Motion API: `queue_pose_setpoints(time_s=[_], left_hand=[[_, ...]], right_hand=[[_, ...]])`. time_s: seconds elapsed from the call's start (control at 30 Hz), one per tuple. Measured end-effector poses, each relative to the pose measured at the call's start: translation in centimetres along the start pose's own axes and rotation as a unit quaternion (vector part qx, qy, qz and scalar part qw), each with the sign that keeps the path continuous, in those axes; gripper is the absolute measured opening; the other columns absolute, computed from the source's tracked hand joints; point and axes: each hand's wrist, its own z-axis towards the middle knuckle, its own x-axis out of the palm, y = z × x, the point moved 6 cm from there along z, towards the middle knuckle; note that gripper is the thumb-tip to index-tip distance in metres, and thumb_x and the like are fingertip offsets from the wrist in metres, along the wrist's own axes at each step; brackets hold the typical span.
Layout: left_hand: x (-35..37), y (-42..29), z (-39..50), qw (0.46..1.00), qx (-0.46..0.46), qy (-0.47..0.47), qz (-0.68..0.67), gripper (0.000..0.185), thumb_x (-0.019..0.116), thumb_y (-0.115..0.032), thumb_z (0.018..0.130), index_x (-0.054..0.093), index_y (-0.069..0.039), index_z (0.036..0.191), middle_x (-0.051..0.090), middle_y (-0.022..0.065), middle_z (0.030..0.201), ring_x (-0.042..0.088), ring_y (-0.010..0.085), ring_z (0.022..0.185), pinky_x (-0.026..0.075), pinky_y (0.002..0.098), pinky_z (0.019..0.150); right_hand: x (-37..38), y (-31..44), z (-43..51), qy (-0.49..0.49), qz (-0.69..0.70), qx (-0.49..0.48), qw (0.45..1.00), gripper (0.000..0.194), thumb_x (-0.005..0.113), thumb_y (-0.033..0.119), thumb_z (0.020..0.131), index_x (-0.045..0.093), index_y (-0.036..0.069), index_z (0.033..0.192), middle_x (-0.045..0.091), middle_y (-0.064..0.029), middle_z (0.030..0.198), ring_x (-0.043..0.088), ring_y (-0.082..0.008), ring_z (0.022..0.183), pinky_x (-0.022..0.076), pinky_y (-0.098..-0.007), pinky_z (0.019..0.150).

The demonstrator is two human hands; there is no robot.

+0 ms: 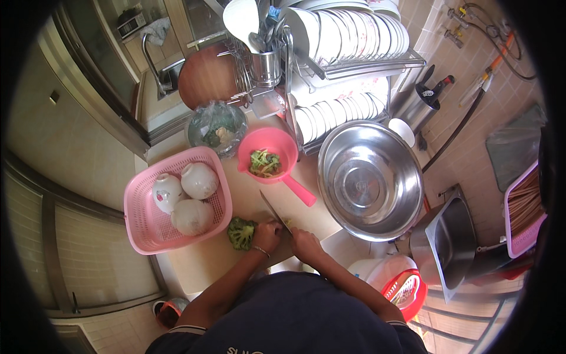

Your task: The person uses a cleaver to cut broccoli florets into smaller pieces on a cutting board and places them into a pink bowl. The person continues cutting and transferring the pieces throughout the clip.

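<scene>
My right hand grips the handle end of a kitchen knife, whose blade points away from me and to the left over the cream-coloured work surface. Close by the blade, on its left side, my left hand has its fingers curled; whether something is inside them is hidden. A green broccoli head rests just left of that hand, its cut stems showing. Small pale green bits lie to the right of the blade. Beyond the knife, a pink plastic dipper holds cut broccoli and stem pieces.
A pink perforated basket with three upturned white bowls stands left. Behind are a plastic-covered bowl and a metal dish rack full of plates. To the right sit a large steel basin and a knife holder.
</scene>
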Motion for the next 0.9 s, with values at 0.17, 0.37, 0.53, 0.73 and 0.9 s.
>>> queue_pose_setpoints(time_s=[0.17,0.37,0.53,0.73,0.9], left_hand=[[-1.0,-0.8,-0.3,0.999,-0.005,-0.020,-0.025,0.006,0.063,-0.005,0.072,0.068,-0.004,0.075,0.066,0.0139,0.084,0.065,0.0334,0.077,0.053,0.0414,0.073],[-1.0,-0.3,-0.7,0.999,-0.015,-0.021,-0.027,0.005,0.063,-0.002,0.071,0.067,-0.003,0.074,0.066,0.0143,0.084,0.065,0.0330,0.080,0.053,0.0408,0.073],[-0.4,-0.1,-0.7,1.000,-0.014,-0.011,-0.018,0.006,0.062,-0.003,0.072,0.067,-0.002,0.075,0.066,0.0154,0.085,0.064,0.0340,0.081,0.053,0.0420,0.075],[-0.4,0.0,-0.4,1.000,0.003,-0.015,-0.014,0.007,0.063,-0.004,0.072,0.068,-0.002,0.077,0.066,0.0156,0.085,0.065,0.0341,0.080,0.053,0.0418,0.075],[0.0,0.5,-0.4,1.000,-0.006,-0.028,-0.012,0.008,0.065,-0.004,0.072,0.069,-0.003,0.077,0.067,0.0157,0.081,0.065,0.0338,0.074,0.054,0.0392,0.070]], right_hand=[[-1.5,0.2,-0.1,0.016,0.009,0.008,1.000,0.018,0.049,0.014,0.087,0.055,0.001,0.098,0.064,-0.0238,0.084,0.064,-0.0435,0.080,0.0506,-0.0526,0.074],[-1.2,0.6,-1.4,0.009,0.014,-0.019,1.000,0.022,0.050,0.016,0.088,0.056,0.000,0.104,0.065,-0.0230,0.085,0.064,-0.0422,0.078,0.0511,-0.0512,0.073],[-0.5,0.3,-1.5,0.009,0.010,-0.016,1.000,0.021,0.049,0.013,0.087,0.056,0.001,0.103,0.065,-0.0236,0.087,0.064,-0.0429,0.078,0.0503,-0.0521,0.072],[-0.1,0.5,-0.2,0.027,-0.019,-0.001,0.999,0.016,0.049,0.011,0.085,0.055,0.001,0.095,0.064,-0.0242,0.087,0.064,-0.0436,0.078,0.0509,-0.0526,0.072],[0.0,0.0,1.0,0.036,-0.021,0.023,0.999,0.016,0.049,0.011,0.085,0.056,0.000,0.094,0.065,-0.0237,0.086,0.064,-0.0426,0.079,0.0505,-0.0533,0.073]])
